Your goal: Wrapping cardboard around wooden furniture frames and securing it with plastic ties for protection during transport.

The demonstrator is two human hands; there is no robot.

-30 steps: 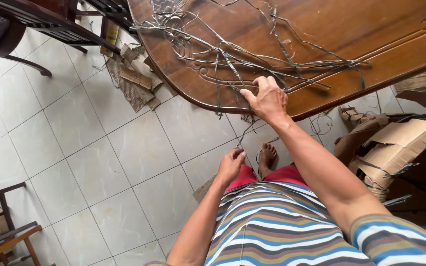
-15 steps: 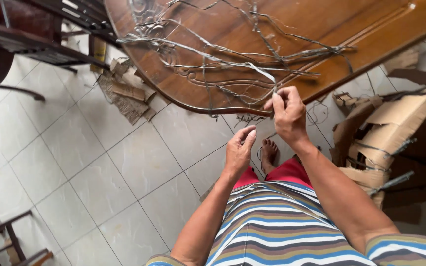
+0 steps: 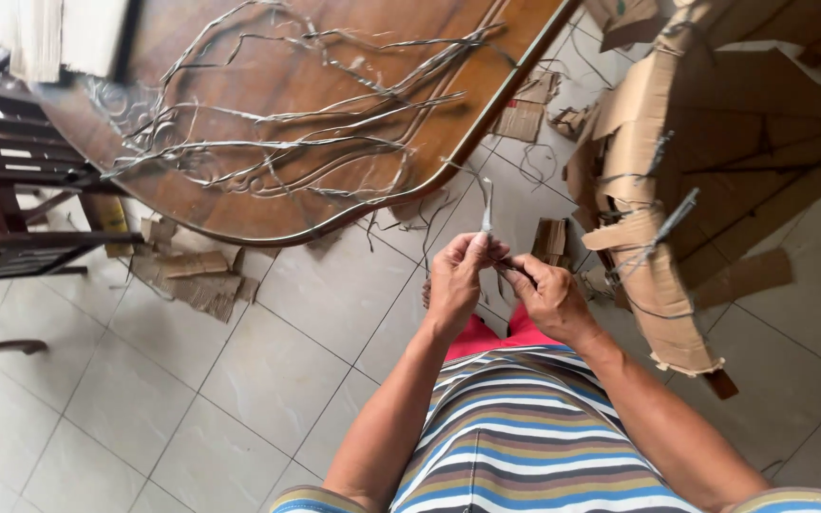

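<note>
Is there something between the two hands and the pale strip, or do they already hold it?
Nothing visible is in the way. The left hand pinches the strip, which sticks up above its fingers, and the right hand meets it at the fingertips.

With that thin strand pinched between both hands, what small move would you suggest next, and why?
Probably draw the right hand away from the left hand to pull the strand straight: both hands pinch it close together, and its free end pokes up above the left fingers.
</note>
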